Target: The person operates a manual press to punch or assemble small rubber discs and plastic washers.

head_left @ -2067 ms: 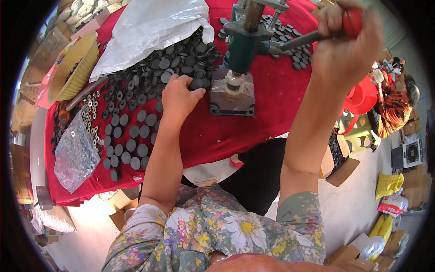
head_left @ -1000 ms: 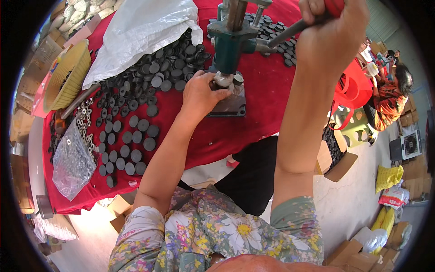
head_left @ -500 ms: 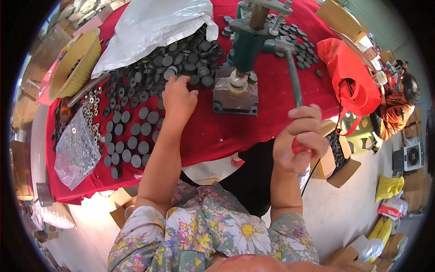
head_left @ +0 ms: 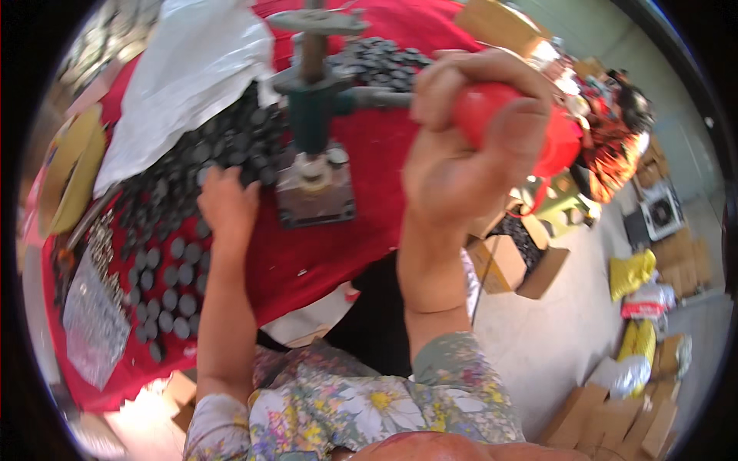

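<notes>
My right hand (head_left: 480,142) is wrapped around the red knob (head_left: 484,111) of the lever on a dark green hand press (head_left: 310,119), raised close to the camera. On the press's metal base (head_left: 317,206) stands a pale round fitting (head_left: 314,175) beneath the ram. To the left of the press, my left hand (head_left: 229,201) reaches palm down to the edge of a heap of dark round discs (head_left: 219,146). Its fingers are bent at a greyish disc (head_left: 204,176); blur softens the fingertips.
A white sack (head_left: 184,84) lies behind the heap on the red cloth (head_left: 369,169). Farther left are a yellow basket (head_left: 73,169) and a clear plastic bag (head_left: 96,326) of small parts. More discs (head_left: 377,61) lie behind the press. Another person (head_left: 615,154) sits at the right.
My right hand has swung the lever upward, bringing its knob closer to the camera. The whole view has shifted, moving the table leftward in the picture. My left hand remains at the discs.
</notes>
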A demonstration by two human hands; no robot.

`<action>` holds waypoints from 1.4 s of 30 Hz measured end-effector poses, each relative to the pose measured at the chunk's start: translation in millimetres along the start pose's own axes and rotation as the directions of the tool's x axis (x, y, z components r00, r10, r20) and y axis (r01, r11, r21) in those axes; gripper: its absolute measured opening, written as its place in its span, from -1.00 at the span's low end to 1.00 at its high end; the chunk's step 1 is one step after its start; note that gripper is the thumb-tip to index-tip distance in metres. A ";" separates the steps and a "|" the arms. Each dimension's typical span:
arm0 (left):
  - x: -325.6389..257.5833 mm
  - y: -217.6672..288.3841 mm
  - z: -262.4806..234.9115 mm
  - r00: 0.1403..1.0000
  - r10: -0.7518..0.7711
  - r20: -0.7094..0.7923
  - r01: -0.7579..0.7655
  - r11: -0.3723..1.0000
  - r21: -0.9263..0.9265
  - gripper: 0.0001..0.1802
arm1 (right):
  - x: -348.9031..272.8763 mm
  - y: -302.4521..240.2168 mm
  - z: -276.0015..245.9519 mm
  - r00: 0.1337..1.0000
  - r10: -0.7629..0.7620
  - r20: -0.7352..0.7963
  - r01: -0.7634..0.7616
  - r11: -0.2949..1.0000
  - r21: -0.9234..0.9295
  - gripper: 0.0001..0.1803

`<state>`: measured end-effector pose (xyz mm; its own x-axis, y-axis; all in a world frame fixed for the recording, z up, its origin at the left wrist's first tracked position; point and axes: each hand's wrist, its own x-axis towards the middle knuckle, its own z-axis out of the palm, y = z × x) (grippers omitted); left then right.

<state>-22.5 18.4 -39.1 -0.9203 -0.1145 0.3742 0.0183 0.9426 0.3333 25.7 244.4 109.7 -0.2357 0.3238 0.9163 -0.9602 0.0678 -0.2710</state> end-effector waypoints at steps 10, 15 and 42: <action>2.5 2.5 -1.1 0.996 0.085 0.003 -0.085 0.995 0.060 -0.56 | 3.9 0.6 -2.4 0.998 0.059 0.027 -0.062 0.994 0.092 -0.70; -8.3 -7.5 -6.3 0.974 0.195 -0.119 -0.207 0.974 -0.096 -0.62 | 9.2 3.6 -2.3 0.993 0.095 0.073 -0.111 0.960 0.256 -0.43; -17.5 8.4 -3.4 0.965 0.249 0.076 -0.231 0.954 -0.190 -0.55 | 19.0 -3.1 -15.8 0.991 0.066 0.116 -0.082 0.986 0.145 -0.37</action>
<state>-4.9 27.2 -39.9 -0.9137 0.1482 0.3785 0.3044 0.8665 0.3956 26.6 265.3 123.3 -0.3140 0.2162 0.9245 -0.9491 -0.0962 -0.2999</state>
